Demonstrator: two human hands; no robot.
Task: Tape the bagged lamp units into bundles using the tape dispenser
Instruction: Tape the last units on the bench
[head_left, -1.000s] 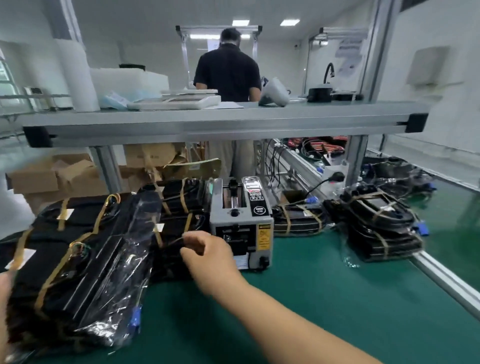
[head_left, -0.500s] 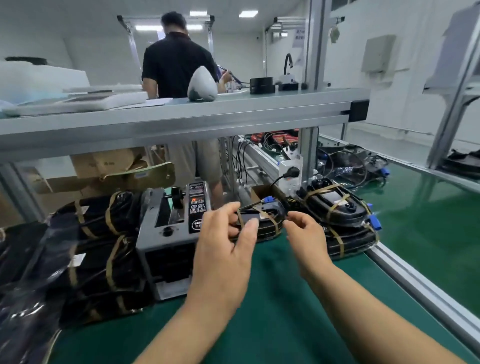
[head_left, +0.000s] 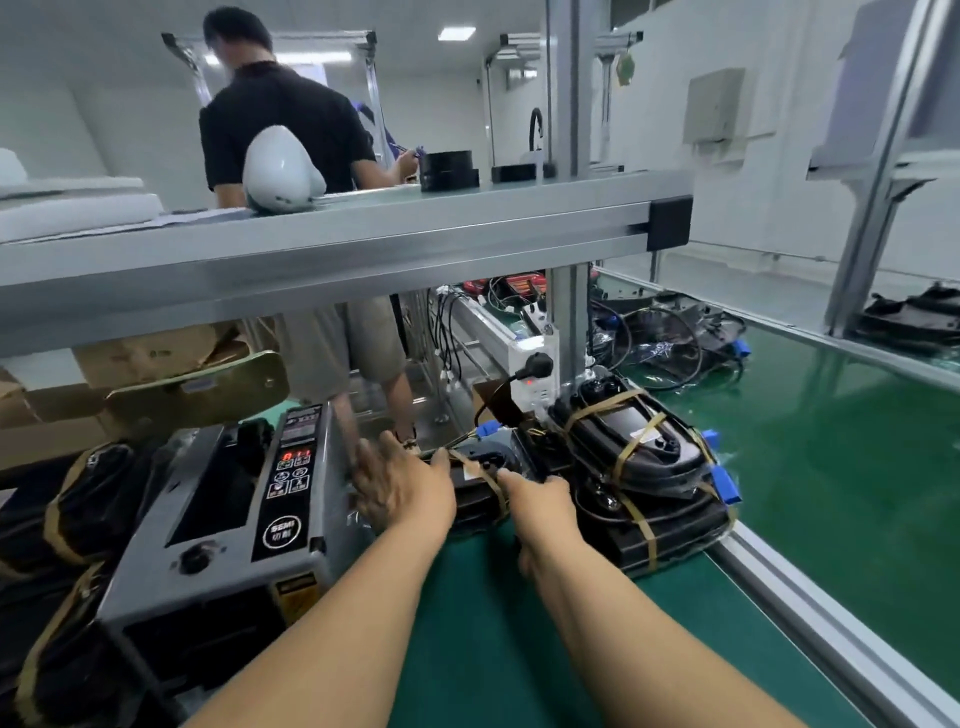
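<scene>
**Both hands at the small bagged unit, just right of the dispenser**

The black lamp unit in its clear plastic bag (head_left: 480, 483) lies on the green belt surface (head_left: 493, 649). It sits between the grey box-shaped tape dispenser (head_left: 234, 530) and the stack of taped black bundles (head_left: 644, 467), close against both. A tan tape band (head_left: 483, 475) crosses its middle. A blue plug (head_left: 488, 429) on a thin cable sticks out at the far side.

Your left hand (head_left: 400, 488) lies over the unit's left end, fingers spread and fairly straight, pressing rather than gripping. Your right hand (head_left: 543, 506) is at the right end with its fingers bent forward over it. The knuckles hide whether they close round the unit, so I cannot tell its grip.

Expect a light, rigid body inside slick, loose film; the bag will likely slide and crinkle before the unit moves. Take hold of the hard shell at both ends, squeezing inward. Avoid the film, the tape band and the cable, which could tear, peel or snag on the neighbouring stack. More taped bundles (head_left: 78, 514) lie left of the dispenser.
</scene>
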